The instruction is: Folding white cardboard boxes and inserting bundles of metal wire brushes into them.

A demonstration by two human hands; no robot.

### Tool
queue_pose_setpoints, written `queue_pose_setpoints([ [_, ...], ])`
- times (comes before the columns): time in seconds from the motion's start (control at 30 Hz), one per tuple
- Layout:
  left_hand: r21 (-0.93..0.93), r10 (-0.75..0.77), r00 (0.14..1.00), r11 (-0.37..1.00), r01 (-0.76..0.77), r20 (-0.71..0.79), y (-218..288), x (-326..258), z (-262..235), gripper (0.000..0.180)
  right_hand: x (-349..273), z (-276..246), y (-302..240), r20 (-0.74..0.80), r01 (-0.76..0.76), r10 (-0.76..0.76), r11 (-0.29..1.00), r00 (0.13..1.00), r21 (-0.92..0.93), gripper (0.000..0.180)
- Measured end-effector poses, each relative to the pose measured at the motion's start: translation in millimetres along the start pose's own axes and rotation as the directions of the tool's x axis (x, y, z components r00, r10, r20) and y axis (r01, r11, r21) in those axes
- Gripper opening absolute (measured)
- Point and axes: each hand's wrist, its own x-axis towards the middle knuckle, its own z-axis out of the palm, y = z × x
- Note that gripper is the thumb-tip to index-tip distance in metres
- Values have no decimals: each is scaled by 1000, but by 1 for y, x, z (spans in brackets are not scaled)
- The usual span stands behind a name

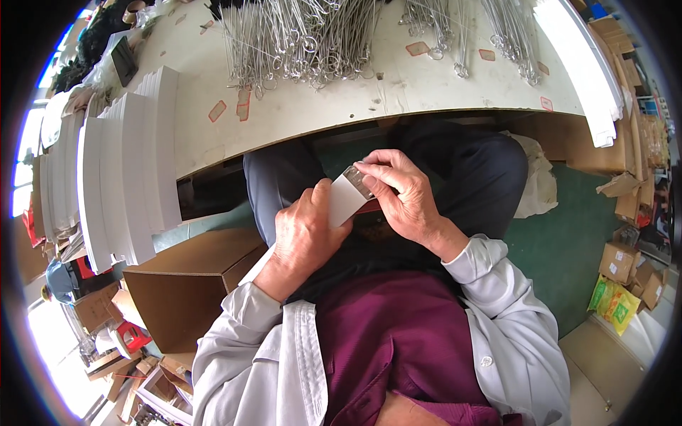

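I sit at a pale worktable [312, 106] and hold a small white card sleeve [346, 200] over my lap. My left hand [304, 238] grips the sleeve from below and behind. My right hand [399, 193] pinches a small bundle of thin metal pieces [357, 179] at the sleeve's top end, where their tips show just above the white card. Both forearms wear light grey sleeves.
Heaps of silver wire hooks [305, 39] cover the far part of the table. Tall stacks of white cards [124, 170] stand at the left, more along the right edge [586, 64]. An open brown carton [192, 280] sits by my left knee. Cardboard boxes [629, 266] line the green floor at right.
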Motion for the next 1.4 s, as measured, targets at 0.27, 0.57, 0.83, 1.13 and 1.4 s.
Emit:
queue_pose_setpoints([
  [0.27, -110, -112, 988, 986, 123, 102, 5, -3, -4, 61, -7, -1, -9, 232, 48, -44, 999, 972, -9, 35],
  [0.57, -191, -76, 988, 976, 101, 133, 3, 4, -12, 74, -8, -17, -4, 359, -341, 196, 850, 912, 401, 27],
  [0.83, -387, -130, 971, 900, 201, 201, 7, 7, -12, 77, -9, -13, -16, 315, -422, 313, 821, 896, 385, 25],
  [1.13, -439, -132, 976, 876, 198, 176, 12, 7, -8, 72, -13, -10, -23, 240, -463, 396, 746, 886, 479, 36],
  [1.4, -416, -54, 983, 901, 125, 178, 9, 0, 3, 63, -15, 1, -20, 89, -37, 33, 998, 995, 52, 25],
])
